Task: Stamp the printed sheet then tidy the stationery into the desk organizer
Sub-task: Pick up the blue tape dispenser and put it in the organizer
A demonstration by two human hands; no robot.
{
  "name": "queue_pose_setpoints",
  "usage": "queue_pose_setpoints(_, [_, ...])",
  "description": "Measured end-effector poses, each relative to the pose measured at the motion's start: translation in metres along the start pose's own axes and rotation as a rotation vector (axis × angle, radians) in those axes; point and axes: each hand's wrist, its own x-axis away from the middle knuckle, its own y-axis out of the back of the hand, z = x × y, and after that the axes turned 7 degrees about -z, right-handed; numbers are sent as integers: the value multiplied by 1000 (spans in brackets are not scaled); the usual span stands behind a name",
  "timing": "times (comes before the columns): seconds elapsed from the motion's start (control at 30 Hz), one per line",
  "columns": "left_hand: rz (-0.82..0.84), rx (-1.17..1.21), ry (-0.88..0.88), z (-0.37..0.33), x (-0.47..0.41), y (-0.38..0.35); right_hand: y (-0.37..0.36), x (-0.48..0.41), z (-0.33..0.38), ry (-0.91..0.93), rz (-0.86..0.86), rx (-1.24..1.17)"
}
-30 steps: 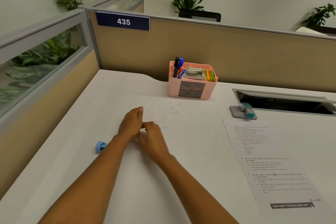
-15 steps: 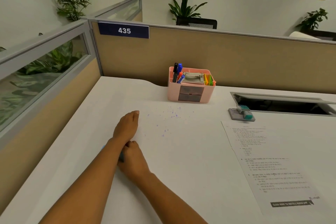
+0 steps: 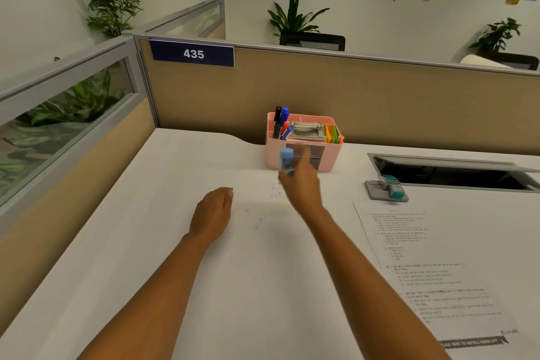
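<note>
Small blue plastic tube [image 3: 286,158], long axis roughly upright, gripped in right hand [image 3: 301,184], raised just before pink plastic desk organizer [image 3: 273,155], which lies directly beyond. Left hand [image 3: 213,213] rests flat, fingers relaxed, on white worktop [image 3: 175,242], farther off.

The right hand [image 3: 301,184] and its blue item [image 3: 286,157] are blurred; text on the printed sheet [image 3: 432,269] is illegible.

Matt white desk [image 3: 152,242], smooth pink plastic organizer [image 3: 273,155], paper sheet [image 3: 438,272].
</note>
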Motion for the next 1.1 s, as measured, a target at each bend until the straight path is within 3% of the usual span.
queue_pose_setpoints(0.23, [75, -169, -113, -14, -13, -33, 37, -86, 3, 91, -220, 65])
queue_pose_setpoints(0.37, [111, -266, -127, -18, -26, -51, 44, -126, -2, 28, -265, 56])
queue_pose_setpoints(0.57, [114, -355, -156, -26, -48, -66, 44, -171, -8, -8, -278, 17])
queue_pose_setpoints(1.1, [54, -323, -158, -25, -72, -78, 11, -232, -47, -56, -228, 304])
